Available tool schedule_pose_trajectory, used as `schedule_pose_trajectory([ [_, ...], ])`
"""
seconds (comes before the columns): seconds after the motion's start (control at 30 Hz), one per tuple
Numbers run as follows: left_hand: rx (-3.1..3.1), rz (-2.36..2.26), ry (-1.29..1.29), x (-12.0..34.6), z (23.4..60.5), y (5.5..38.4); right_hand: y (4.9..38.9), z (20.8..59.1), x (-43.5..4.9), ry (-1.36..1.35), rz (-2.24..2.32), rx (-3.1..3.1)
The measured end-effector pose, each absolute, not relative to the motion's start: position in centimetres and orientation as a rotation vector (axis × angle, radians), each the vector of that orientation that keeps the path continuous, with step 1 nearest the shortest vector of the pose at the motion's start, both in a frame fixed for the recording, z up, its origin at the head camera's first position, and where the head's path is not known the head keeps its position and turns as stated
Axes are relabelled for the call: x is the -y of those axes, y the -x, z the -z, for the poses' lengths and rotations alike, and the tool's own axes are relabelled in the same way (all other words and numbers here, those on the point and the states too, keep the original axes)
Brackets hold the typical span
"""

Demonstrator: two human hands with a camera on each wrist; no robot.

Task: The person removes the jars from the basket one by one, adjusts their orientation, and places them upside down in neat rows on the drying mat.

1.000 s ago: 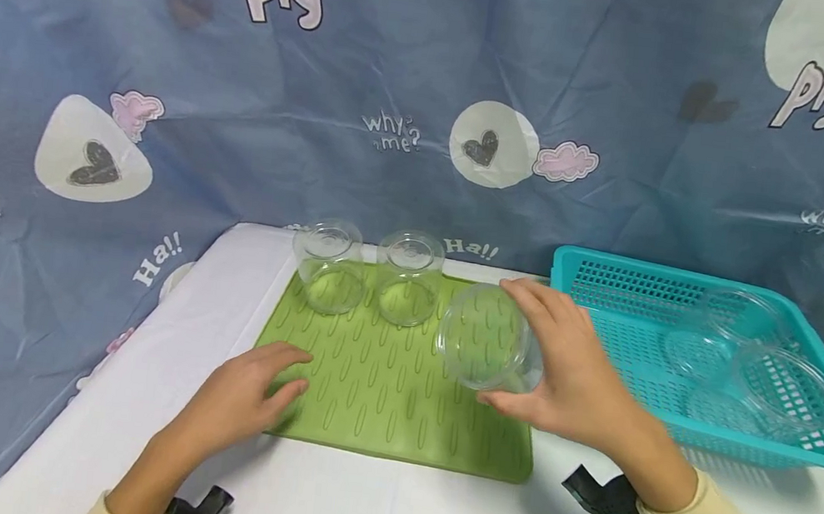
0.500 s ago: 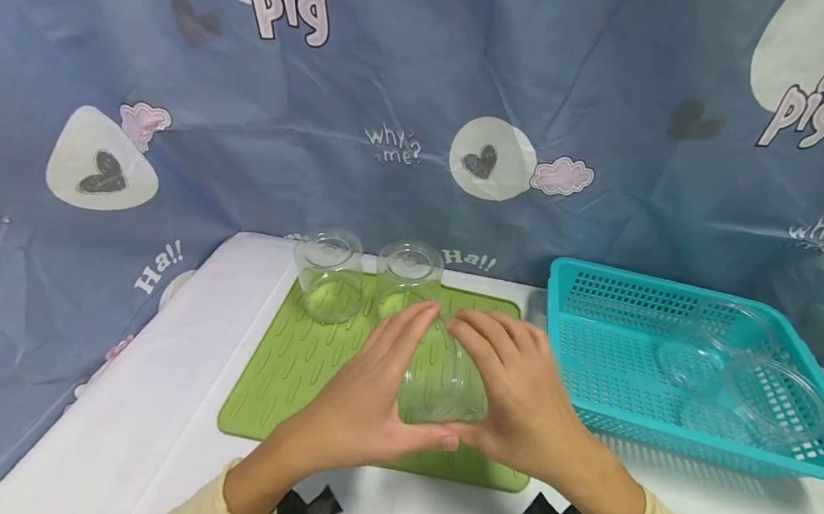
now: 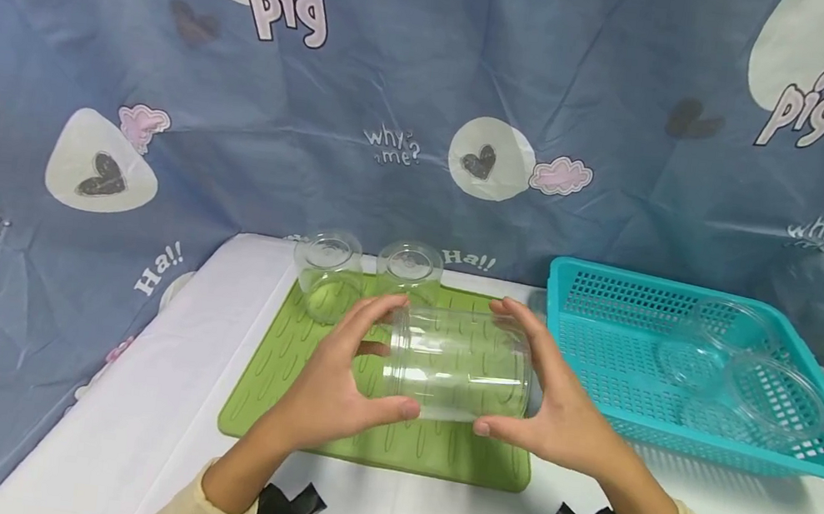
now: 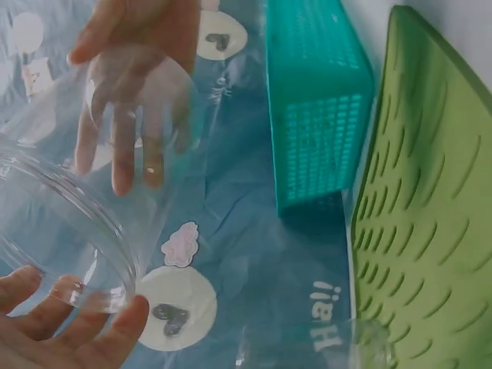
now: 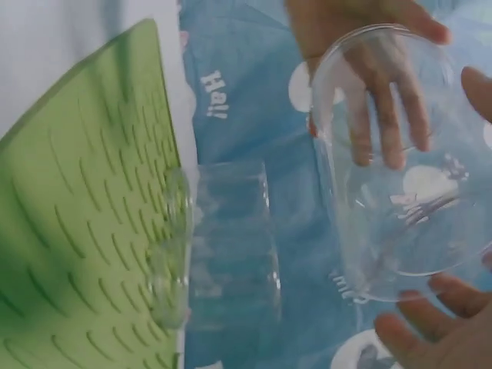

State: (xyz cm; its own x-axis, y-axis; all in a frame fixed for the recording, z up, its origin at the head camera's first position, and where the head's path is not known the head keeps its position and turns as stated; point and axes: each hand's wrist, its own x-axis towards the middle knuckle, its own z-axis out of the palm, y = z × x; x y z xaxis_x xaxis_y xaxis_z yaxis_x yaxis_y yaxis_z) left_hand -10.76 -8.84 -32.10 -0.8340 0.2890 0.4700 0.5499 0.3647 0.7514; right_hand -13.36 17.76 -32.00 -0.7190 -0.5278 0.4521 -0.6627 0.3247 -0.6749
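A clear plastic jar (image 3: 462,371) lies on its side in the air over the green mat (image 3: 269,393). Its ridged mouth faces left and its base faces right. My left hand (image 3: 334,387) grips the mouth end, thumb below and fingers above. At the base end my right hand (image 3: 561,415) holds it the same way. In the left wrist view the left fingers (image 4: 115,330) curve at the ridged rim. The right wrist view shows the jar's wall (image 5: 369,231) with the left hand seen through it. Two similar jars stand upside down at the mat's back, one (image 3: 329,282) left of the other (image 3: 411,267).
On the right stands a turquoise perforated basket (image 3: 616,423) with two clear jars (image 3: 778,396) lying in it. White cloth (image 3: 200,335) covers the table. A blue printed curtain (image 3: 316,163) hangs behind.
My left hand has come in from the left and taken hold of the jar alongside the right hand. The jar has turned so its mouth now points left, and the hands have spread toward its ends.
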Motion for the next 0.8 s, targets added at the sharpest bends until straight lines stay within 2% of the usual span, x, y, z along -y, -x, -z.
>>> schedule_pose_trajectory([
  [0.1,2.327,1.601,0.779,9.1,32.5,10.8,13.3,32.5,-18.3,-1.217,-1.538,2.354],
  [0.23,2.329,1.645,0.791,9.3,32.8,11.0,13.6,33.3,-18.4,-1.326,-1.569,2.268],
  [0.4,2.365,1.684,0.776,9.6,32.8,11.1,14.0,34.3,-18.2,-1.335,-1.64,2.239],
  [0.8,2.257,1.746,0.988,10.8,33.5,11.8,13.2,34.5,-17.3,-1.176,-1.623,2.297],
])
